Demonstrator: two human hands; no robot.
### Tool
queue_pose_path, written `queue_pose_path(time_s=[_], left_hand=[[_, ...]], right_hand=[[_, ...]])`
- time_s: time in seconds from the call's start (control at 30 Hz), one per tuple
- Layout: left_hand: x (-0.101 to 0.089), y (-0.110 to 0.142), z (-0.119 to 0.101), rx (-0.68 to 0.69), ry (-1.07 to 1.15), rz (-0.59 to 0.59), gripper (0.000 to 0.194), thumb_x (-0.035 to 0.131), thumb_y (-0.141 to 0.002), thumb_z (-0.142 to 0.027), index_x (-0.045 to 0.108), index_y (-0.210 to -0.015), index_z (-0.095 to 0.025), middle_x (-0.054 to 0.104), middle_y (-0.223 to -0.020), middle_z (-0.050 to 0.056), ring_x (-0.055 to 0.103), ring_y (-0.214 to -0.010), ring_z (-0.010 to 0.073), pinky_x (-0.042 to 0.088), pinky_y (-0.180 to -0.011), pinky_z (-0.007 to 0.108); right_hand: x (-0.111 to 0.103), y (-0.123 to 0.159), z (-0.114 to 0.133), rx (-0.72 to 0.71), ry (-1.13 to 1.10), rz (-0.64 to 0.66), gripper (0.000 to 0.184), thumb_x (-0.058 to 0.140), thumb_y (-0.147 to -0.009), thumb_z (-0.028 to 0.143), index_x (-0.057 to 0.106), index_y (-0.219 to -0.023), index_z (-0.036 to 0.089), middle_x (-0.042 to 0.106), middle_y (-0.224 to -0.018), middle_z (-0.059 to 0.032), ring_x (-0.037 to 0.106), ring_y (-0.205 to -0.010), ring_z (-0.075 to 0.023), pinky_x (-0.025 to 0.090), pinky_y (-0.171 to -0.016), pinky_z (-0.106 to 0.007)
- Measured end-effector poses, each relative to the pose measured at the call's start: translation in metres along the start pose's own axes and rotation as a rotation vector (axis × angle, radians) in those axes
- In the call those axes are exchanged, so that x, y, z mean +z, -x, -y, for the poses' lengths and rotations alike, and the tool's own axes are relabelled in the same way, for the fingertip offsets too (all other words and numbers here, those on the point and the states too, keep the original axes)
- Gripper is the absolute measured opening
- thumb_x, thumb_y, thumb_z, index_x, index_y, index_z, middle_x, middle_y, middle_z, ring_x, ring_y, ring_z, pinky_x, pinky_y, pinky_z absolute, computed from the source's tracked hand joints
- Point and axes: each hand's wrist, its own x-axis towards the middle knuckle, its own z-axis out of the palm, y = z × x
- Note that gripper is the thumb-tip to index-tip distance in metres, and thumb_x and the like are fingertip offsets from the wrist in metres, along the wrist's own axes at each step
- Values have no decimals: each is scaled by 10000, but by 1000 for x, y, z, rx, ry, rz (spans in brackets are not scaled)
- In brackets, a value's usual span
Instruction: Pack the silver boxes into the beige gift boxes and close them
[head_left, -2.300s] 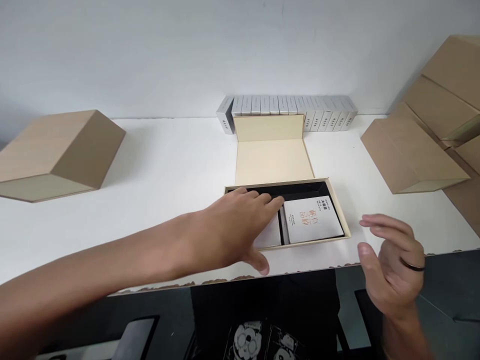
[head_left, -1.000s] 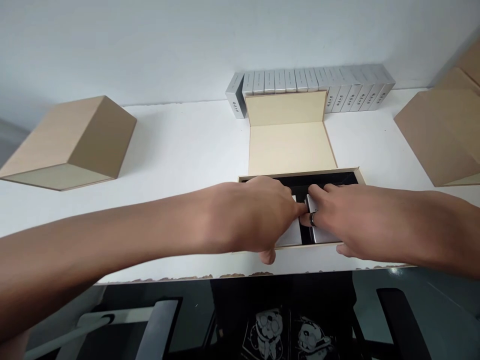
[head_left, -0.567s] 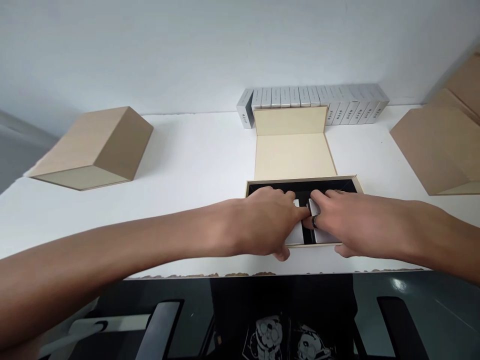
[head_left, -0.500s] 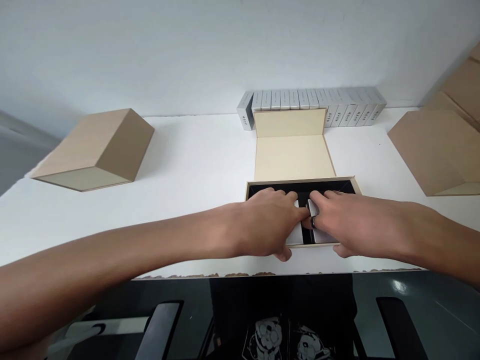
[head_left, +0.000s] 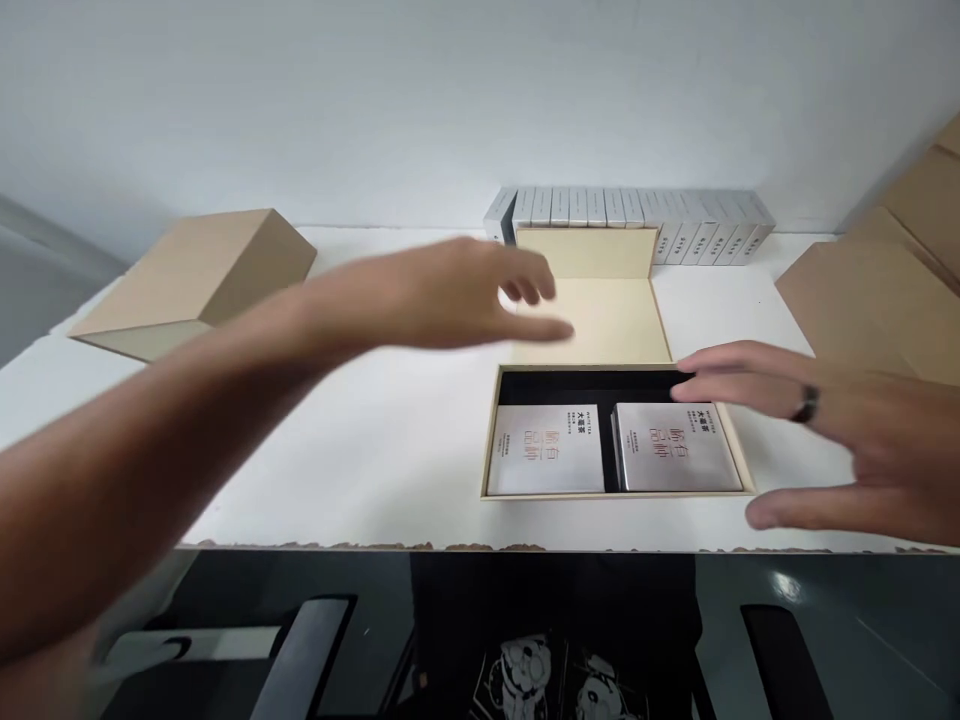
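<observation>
An open beige gift box (head_left: pixel 489 440) with a black lining lies near the table's front edge. Two small silver packets sit side by side in it, the left packet (head_left: pixel 546 463) and the right packet (head_left: pixel 675 459). The box's lid (head_left: pixel 607 320) lies flat behind it. My left hand (head_left: pixel 457 295) hovers above the table, fingers stretched out towards the lid, holding nothing. My right hand (head_left: pixel 817 435), with a dark ring, hangs to the right of the box, fingers spread and empty.
A row of several small silver packets (head_left: pixel 637 212) stands against the back wall. A closed beige box (head_left: pixel 202 275) lies at the left. Folded beige boxes (head_left: pixel 877 300) are stacked at the right. Dark chairs (head_left: pixel 300 650) show below the table's front edge.
Both hands were pressing the two packets down in the box. Now they have lifted off: the left hand rose towards the lid, the right hand drew back to the right.
</observation>
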Motion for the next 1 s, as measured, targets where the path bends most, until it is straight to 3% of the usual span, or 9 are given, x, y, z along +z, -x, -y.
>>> queue_pose_path(time_s=[0.13,0.23,0.33,0.47,0.6,0.77,0.87,0.93,1.0], left_hand=[[4,-48,48,-286,6,-231,513,663,-936,-545,682,-1309,-193,718,-1290,121,685,-1167,356,565,-1000,536],[20,-84,65,-448,-52,-254,663,683,-938,-395,532,-1508,-94,612,-1486,218,627,-1322,427,549,-1073,547],[36,-111,72,-483,-48,-271,703,661,-937,-284,460,-1562,-33,578,-1533,267,589,-1395,451,525,-1130,547],[49,-132,78,-481,81,-289,644,653,-931,-246,518,-1540,-87,645,-1482,229,615,-1376,412,516,-1157,526],[54,-145,81,-407,148,-283,360,591,-940,-214,719,-1265,-125,732,-1327,179,641,-1326,376,505,-1143,488],[57,-153,80,-418,192,-329,277,617,-921,-176,733,-1163,-104,744,-1264,177,674,-1270,370,539,-1088,452],[58,-153,80,-406,205,-387,270,620,-924,-149,729,-1167,-106,743,-1270,170,678,-1274,361,544,-1101,444],[55,-146,79,-377,214,-433,238,607,-943,-154,733,-1142,-123,754,-1247,155,699,-1237,342,558,-1088,437],[49,-126,72,-302,234,-536,210,584,-957,-152,732,-1106,-144,774,-1197,132,734,-1165,310,581,-1058,423]], right_hand=[[8,-2,0,-8,-34,47,645,662,-1004,614,533,-1591,383,472,-1666,-51,664,-1296,-335,598,-1013,-429],[21,-25,18,-104,-25,153,794,819,-910,548,501,-1620,387,443,-1675,-75,589,-1382,-391,573,-1075,-507],[31,-44,32,-81,74,277,866,891,-862,397,502,-1632,326,593,-1474,-133,485,-1457,-445,524,-1126,-583],[40,-50,32,-50,102,336,974,807,-883,359,329,-1725,251,643,-1271,-143,611,-1215,-395,596,-961,-533],[47,-46,20,-98,115,246,944,761,-835,332,378,-1695,264,640,-1149,-108,633,-1061,-343,595,-876,-495],[51,-48,15,-123,135,212,838,768,-827,366,485,-1615,324,654,-1159,-85,645,-1074,-334,598,-883,-498],[51,-43,13,-110,108,203,931,791,-859,486,359,-1678,383,641,-1385,-74,630,-1240,-363,613,-966,-532],[47,-29,8,-76,79,164,1019,761,-893,636,205,-1723,436,538,-1593,-50,569,-1396,-389,595,-1065,-566],[40,-4,-1,3,50,69,977,647,-950,729,120,-1730,470,431,-1706,-20,515,-1484,-394,582,-1117,-569]])
